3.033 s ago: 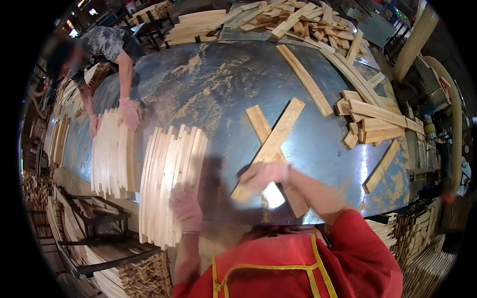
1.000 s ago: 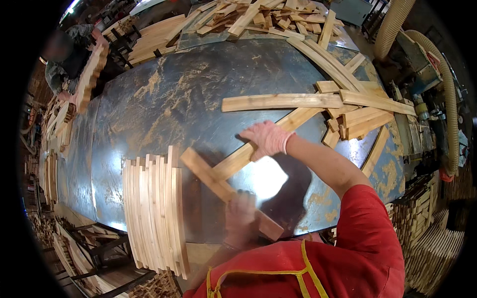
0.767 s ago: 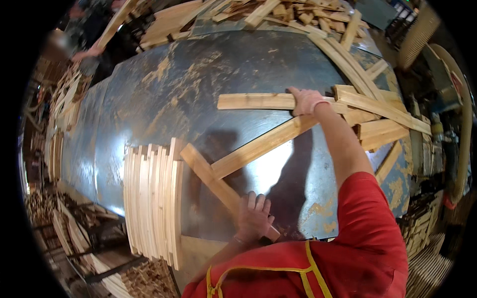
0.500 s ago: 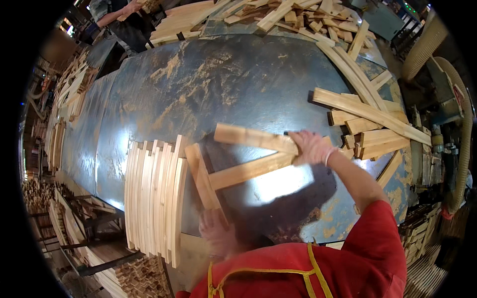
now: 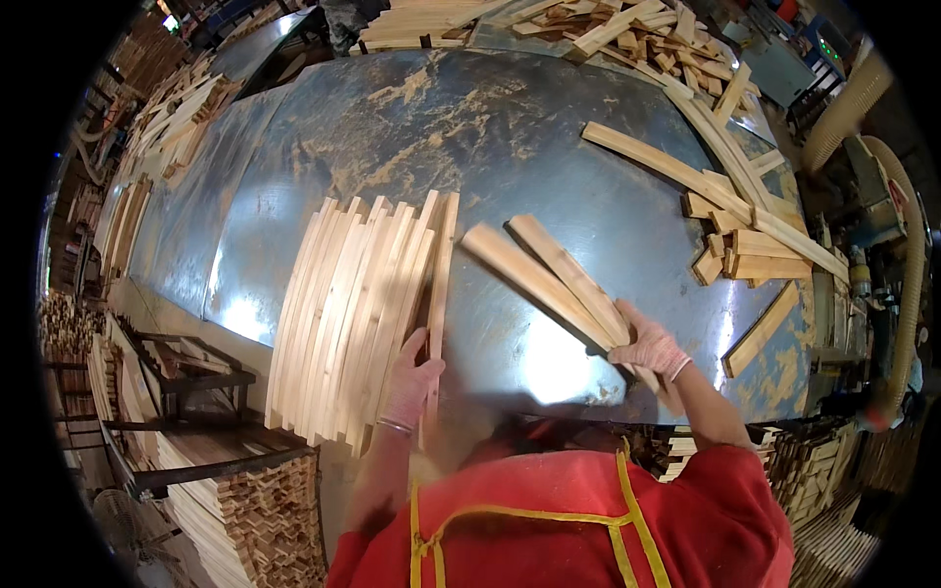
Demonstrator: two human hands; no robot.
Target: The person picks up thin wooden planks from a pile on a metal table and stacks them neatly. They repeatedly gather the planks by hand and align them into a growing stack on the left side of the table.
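Observation:
My left hand [image 5: 404, 390], in a thin pale glove, closes around the near part of a wooden board [image 5: 447, 260] standing on edge. That board leans at the right end of a row of similar boards [image 5: 343, 314] packed side by side along the near edge of the metal table. Farther right, my right hand [image 5: 649, 345] grips two flat wooden boards near their near ends. The left one of the pair [image 5: 534, 282] and the right one [image 5: 567, 263] spread slightly apart at their far ends.
The metal table [image 5: 529, 118] carries streaks of sawdust. Loose boards [image 5: 760, 250] lie crossed on its right side, and a heap of offcuts [image 5: 676, 49] is at the back. A ridged hose [image 5: 907, 284] hangs at far right. Stacked timber [image 5: 265, 519] sits below left.
My left hand has brought its board upright against the row's right end. My right hand has moved nearer and turned its two boards, which now point away to the far left.

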